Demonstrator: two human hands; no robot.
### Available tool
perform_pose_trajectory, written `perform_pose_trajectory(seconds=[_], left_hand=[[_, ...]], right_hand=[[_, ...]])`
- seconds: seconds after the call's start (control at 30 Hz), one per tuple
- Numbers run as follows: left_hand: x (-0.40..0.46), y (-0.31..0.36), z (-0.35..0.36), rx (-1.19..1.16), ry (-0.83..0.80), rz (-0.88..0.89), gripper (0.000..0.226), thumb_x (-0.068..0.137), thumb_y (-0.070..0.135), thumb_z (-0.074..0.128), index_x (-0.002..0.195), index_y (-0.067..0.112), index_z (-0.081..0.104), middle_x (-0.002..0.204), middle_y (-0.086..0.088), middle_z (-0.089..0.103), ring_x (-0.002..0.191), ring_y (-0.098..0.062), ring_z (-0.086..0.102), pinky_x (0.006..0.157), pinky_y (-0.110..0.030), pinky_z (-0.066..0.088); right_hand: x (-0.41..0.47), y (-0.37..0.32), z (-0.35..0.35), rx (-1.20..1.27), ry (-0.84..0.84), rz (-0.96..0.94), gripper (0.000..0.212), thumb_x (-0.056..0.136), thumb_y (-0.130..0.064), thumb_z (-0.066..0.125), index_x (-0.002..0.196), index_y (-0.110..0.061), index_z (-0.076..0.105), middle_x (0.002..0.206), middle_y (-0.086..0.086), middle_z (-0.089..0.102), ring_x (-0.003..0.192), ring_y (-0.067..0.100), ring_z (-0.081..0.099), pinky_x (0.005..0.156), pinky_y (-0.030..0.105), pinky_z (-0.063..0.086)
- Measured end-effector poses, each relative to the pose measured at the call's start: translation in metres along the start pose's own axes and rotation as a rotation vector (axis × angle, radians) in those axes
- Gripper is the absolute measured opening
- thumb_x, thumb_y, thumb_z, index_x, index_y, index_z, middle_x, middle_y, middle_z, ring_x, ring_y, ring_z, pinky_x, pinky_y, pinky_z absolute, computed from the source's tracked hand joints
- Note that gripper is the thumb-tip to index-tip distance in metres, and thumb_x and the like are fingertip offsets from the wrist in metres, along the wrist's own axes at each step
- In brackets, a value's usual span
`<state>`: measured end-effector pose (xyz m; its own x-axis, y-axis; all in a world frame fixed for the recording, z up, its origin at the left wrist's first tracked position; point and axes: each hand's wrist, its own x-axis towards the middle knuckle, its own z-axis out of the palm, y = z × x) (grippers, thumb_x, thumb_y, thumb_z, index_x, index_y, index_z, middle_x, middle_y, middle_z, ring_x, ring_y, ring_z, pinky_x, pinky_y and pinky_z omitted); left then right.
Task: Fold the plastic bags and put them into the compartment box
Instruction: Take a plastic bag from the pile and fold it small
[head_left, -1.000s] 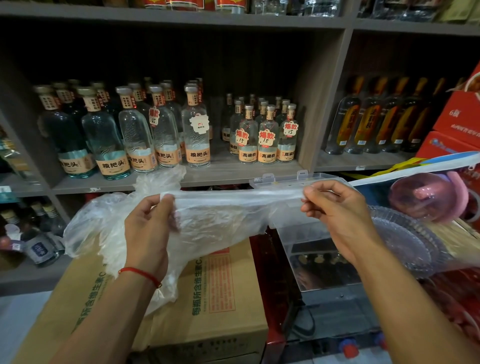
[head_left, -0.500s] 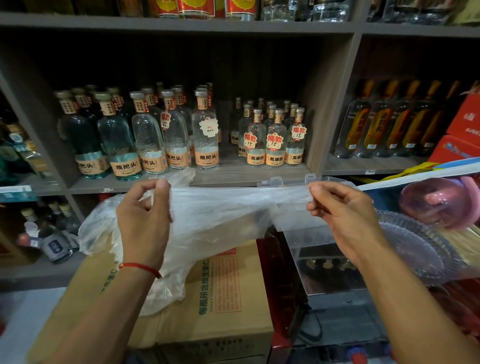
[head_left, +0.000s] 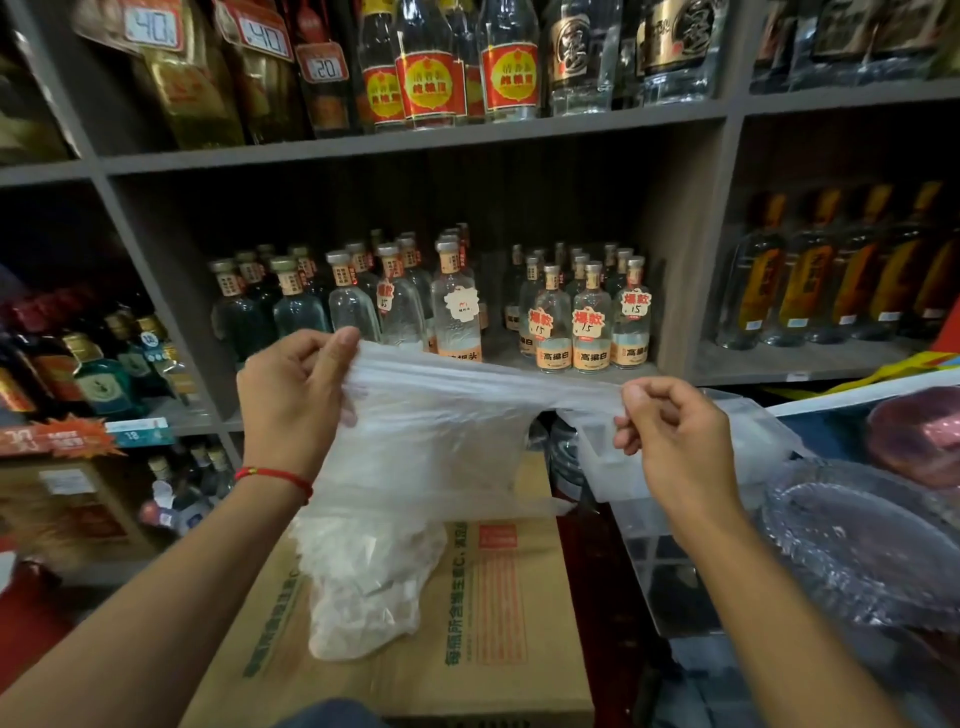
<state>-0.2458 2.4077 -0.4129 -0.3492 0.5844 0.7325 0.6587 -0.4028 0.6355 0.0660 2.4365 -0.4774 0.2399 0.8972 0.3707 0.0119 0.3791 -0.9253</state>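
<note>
Since the earlier frames the view has tipped upward, bringing a top shelf row of bottles into sight, and both hands have lifted the bag higher, with more of it now hanging loose below the left hand.

At the far left, dark bottles (head_left: 93, 364) stand on a low shelf above orange price tags (head_left: 78, 439). Next, the left hand (head_left: 293, 395), a red string (head_left: 275, 475) round its wrist, pinches the bag's (head_left: 431, 447) upper edge between thumb and curled fingers. That clear plastic bag stretches taut from this hand across to the other, its crumpled lower part drooping onto a cardboard carton (head_left: 493, 613). Behind, clear bottles (head_left: 457, 306) fill the middle shelf (head_left: 670, 260). Further right, the right hand (head_left: 675, 441) pinches the bag's narrow twisted end with fingertips. Just behind and below it sits the clear compartment box (head_left: 644, 525), lid open. A glass dish (head_left: 857, 545) lies at the far right.
</note>
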Motion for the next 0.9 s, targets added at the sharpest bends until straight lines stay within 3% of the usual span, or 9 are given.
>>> perform_pose_trajectory(seconds=[0.1, 0.23, 0.33, 0.43, 0.5, 0.57, 0.63, 0.73, 0.9], left_hand=[[0.012, 0.010, 0.001, -0.051, 0.013, -0.015, 0.038, 0.099, 0.038, 0.066, 0.075, 0.009, 0.069, 0.048, -0.005, 0.062, 0.041, -0.007, 0.058, 0.054, -0.011, 0.045], [0.025, 0.034, 0.006, 0.036, -0.019, 0.191, 0.028, 0.100, 0.031, 0.067, 0.078, 0.013, 0.068, 0.053, 0.001, 0.060, 0.045, -0.007, 0.057, 0.053, -0.014, 0.043], [0.030, 0.058, 0.013, 0.080, -0.134, 0.395, 0.026, 0.101, 0.032, 0.061, 0.083, 0.013, 0.066, 0.053, 0.009, 0.057, 0.052, -0.005, 0.062, 0.053, -0.007, 0.042], [0.026, 0.079, 0.025, 0.140, -0.299, 0.618, 0.028, 0.100, 0.033, 0.059, 0.087, 0.008, 0.066, 0.051, 0.009, 0.055, 0.047, -0.008, 0.060, 0.051, -0.011, 0.045], [0.021, 0.088, 0.033, 0.162, -0.407, 0.741, 0.028, 0.099, 0.031, 0.060, 0.089, 0.006, 0.065, 0.050, 0.006, 0.055, 0.042, -0.002, 0.055, 0.046, -0.017, 0.047], [0.020, 0.092, 0.036, 0.171, -0.485, 0.793, 0.031, 0.099, 0.034, 0.061, 0.091, 0.005, 0.066, 0.049, 0.004, 0.055, 0.042, -0.004, 0.055, 0.044, -0.022, 0.047], [0.026, 0.093, 0.033, 0.187, -0.532, 0.808, 0.031, 0.098, 0.036, 0.062, 0.094, 0.006, 0.066, 0.049, 0.005, 0.055, 0.042, -0.003, 0.055, 0.044, -0.023, 0.048], [0.039, 0.087, 0.027, 0.220, -0.520, 0.730, 0.027, 0.095, 0.037, 0.066, 0.096, 0.010, 0.067, 0.048, 0.007, 0.057, 0.042, -0.006, 0.059, 0.045, -0.015, 0.047], [0.054, 0.053, 0.022, -0.062, -0.308, 0.113, 0.026, 0.098, 0.047, 0.061, 0.098, 0.021, 0.065, 0.068, -0.002, 0.071, 0.054, -0.016, 0.068, 0.051, -0.023, 0.051]], right_hand=[[0.003, 0.002, 0.002, 0.019, 0.006, 0.006, 0.007, 0.103, -0.020, 0.065, 0.099, -0.017, 0.070, 0.076, -0.001, 0.074, 0.062, 0.009, 0.067, 0.059, 0.018, 0.054], [0.007, -0.002, -0.003, 0.058, 0.082, 0.070, 0.011, 0.103, -0.023, 0.064, 0.096, -0.022, 0.072, 0.081, -0.002, 0.076, 0.079, 0.015, 0.073, 0.073, 0.029, 0.059], [0.007, -0.014, -0.008, -0.074, 0.108, -0.042, 0.016, 0.101, -0.051, 0.060, 0.107, -0.038, 0.068, 0.110, -0.020, 0.070, 0.104, -0.008, 0.063, 0.088, 0.024, 0.051], [-0.002, -0.028, 0.004, -0.211, -0.234, -0.149, 0.051, 0.087, -0.075, 0.059, 0.131, -0.050, 0.057, 0.130, -0.036, 0.056, 0.120, -0.022, 0.047, 0.094, 0.015, 0.039], [-0.009, -0.033, 0.020, -0.156, -0.470, -0.080, 0.065, 0.079, -0.080, 0.065, 0.137, -0.053, 0.053, 0.132, -0.032, 0.060, 0.123, -0.013, 0.054, 0.096, 0.025, 0.050], [-0.013, -0.033, 0.033, -0.110, -0.576, -0.047, 0.047, 0.084, -0.063, 0.074, 0.127, -0.049, 0.063, 0.121, -0.022, 0.072, 0.113, -0.003, 0.066, 0.089, 0.027, 0.057], [-0.016, -0.033, 0.038, -0.084, -0.552, -0.074, 0.014, 0.090, -0.043, 0.077, 0.102, -0.036, 0.075, 0.093, -0.014, 0.079, 0.083, 0.001, 0.073, 0.071, 0.025, 0.058], [-0.016, -0.033, 0.037, 0.002, -0.534, -0.068, 0.024, 0.086, -0.045, 0.077, 0.083, -0.022, 0.076, 0.062, -0.001, 0.069, 0.045, 0.015, 0.059, 0.042, 0.028, 0.048], [-0.014, -0.028, 0.031, 0.160, -0.432, 0.011, 0.027, 0.090, -0.043, 0.076, 0.076, -0.020, 0.073, 0.052, 0.002, 0.046, 0.037, 0.016, 0.038, 0.037, 0.023, 0.036]])
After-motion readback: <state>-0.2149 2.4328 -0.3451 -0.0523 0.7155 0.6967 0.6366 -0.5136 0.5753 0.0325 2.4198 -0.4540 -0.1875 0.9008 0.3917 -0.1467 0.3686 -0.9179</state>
